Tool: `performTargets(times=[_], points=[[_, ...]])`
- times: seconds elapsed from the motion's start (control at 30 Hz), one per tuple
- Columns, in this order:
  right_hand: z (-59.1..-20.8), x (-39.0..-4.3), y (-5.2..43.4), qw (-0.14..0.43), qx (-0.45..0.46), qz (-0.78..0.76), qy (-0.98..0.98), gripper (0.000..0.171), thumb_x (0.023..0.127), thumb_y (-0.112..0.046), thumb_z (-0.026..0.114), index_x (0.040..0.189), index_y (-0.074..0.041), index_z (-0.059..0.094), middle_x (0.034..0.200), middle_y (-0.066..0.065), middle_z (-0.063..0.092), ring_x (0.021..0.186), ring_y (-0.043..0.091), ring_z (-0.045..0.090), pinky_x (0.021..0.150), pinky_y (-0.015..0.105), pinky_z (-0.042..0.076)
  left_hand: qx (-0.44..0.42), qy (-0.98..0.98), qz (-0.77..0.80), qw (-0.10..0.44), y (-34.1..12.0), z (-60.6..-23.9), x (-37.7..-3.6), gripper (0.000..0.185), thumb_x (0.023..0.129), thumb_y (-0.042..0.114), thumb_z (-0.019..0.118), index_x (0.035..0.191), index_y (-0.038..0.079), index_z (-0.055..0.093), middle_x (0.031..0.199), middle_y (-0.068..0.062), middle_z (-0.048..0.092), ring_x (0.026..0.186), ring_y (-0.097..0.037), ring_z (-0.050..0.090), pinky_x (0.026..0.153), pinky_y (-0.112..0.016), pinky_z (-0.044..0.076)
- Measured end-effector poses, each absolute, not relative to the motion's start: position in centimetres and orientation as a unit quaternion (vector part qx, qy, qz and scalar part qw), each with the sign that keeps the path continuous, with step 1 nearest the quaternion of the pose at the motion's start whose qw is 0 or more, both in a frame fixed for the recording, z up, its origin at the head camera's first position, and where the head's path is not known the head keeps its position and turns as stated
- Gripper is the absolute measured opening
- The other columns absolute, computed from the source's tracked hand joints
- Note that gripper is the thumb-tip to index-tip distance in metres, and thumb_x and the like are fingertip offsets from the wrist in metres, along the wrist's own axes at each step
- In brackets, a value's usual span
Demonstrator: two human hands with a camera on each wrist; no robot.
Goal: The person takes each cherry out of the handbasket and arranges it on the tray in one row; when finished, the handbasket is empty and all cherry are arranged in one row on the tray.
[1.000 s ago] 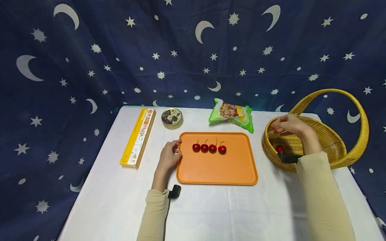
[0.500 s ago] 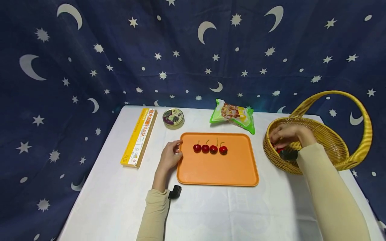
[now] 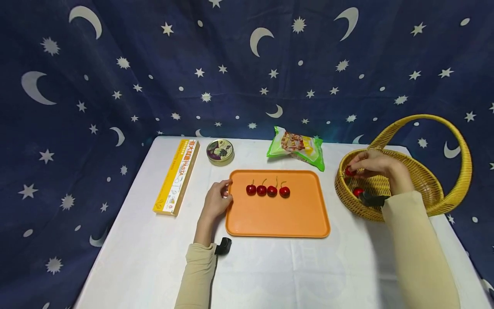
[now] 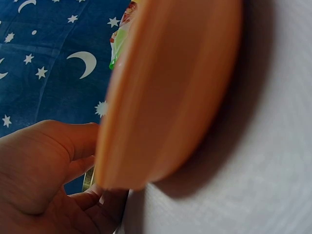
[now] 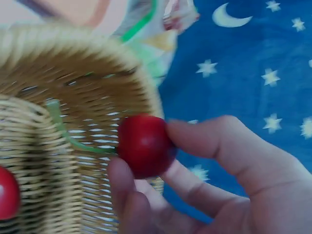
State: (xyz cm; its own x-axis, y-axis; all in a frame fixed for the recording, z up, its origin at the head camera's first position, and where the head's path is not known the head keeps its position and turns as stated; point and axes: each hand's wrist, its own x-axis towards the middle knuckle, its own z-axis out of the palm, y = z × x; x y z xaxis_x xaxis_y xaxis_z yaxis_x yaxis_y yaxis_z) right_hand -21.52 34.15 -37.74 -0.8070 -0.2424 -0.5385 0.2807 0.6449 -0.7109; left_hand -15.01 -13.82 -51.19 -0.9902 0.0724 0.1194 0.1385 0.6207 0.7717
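A white desk point(image 3: 270, 266) stands before a dark blue cloth with moons and stars. At its centre lies an orange tray point(image 3: 278, 214) with 4 cherries point(image 3: 268, 189) in a row near its back edge. At the desk's right edge sits a wicker basket point(image 3: 424, 189) with a tall handle. Along the back edge are a yellow pasta box point(image 3: 177, 176), a green snack bag point(image 3: 296, 147) and a round tin point(image 3: 220, 151).

The left hand point(image 3: 217, 200) grips the tray's left rim, fingers curled over it. The right hand point(image 3: 372, 163) hovers over the basket's left rim, fingertips point(image 5: 204, 134) pinched on a red cherry point(image 5: 145, 145) by its body, stem point(image 5: 68, 134) trailing. Another cherry point(image 3: 358, 191) lies inside the basket.

This looks like the lifting-out step. Next, the cherry likely needs carrying left to the tray and setting beside the row's right end.
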Motion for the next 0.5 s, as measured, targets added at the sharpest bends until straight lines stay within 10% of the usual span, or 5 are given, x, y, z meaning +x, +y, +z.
performTargets(times=[0.5], points=[[-39.0, -18.0, 25.7, 0.141, -0.112, -0.465, 0.867, 0.034, 0.083, -0.001, 0.072, 0.113, 0.008, 0.058, 0.103, 0.021, 0.062, 0.08, 0.019, 0.062, 0.07, 0.025, 0.05, -0.065, -0.901, -0.427, 0.048, -13.9, -51.3, -15.0, 0.049, 0.075, -0.003, 0.067, 0.123, 0.001, 0.065, 0.089, -0.01, 0.057, 0.079, -0.022, 0.051, 0.073, -0.033, 0.039]])
